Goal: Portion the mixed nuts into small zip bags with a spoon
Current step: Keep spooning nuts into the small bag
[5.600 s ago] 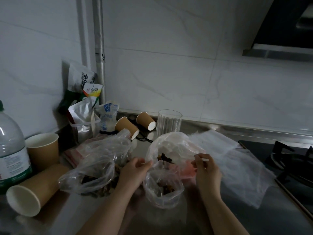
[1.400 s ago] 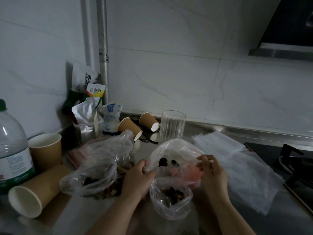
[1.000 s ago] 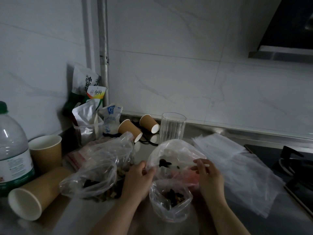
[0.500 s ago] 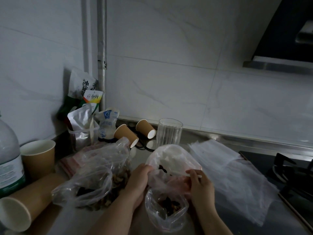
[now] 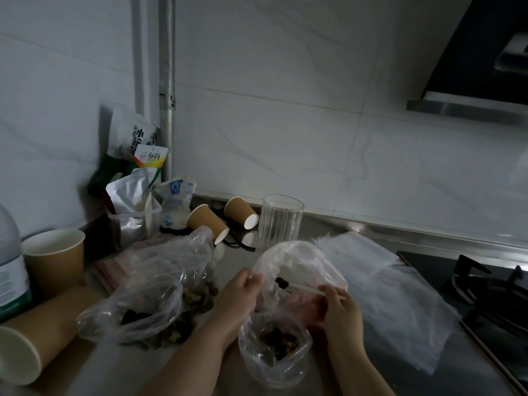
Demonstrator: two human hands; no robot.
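We find the left hand [image 5: 238, 295] pinching the zip bag [image 5: 288, 284] mouth open at lower centre, so the right hand's [image 5: 341, 312] fingers, gripping the spoon [image 5: 307, 289], can tip nuts [image 5: 281, 282] in.

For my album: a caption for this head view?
Left hand holds a zip bag open while right hand spoons nuts in.

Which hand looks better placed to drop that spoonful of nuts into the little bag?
The right hand: it already grips the white spoon, whose loaded end sits inside the open small zip bag. The left hand pinches the bag's rim, probably best left holding it open.
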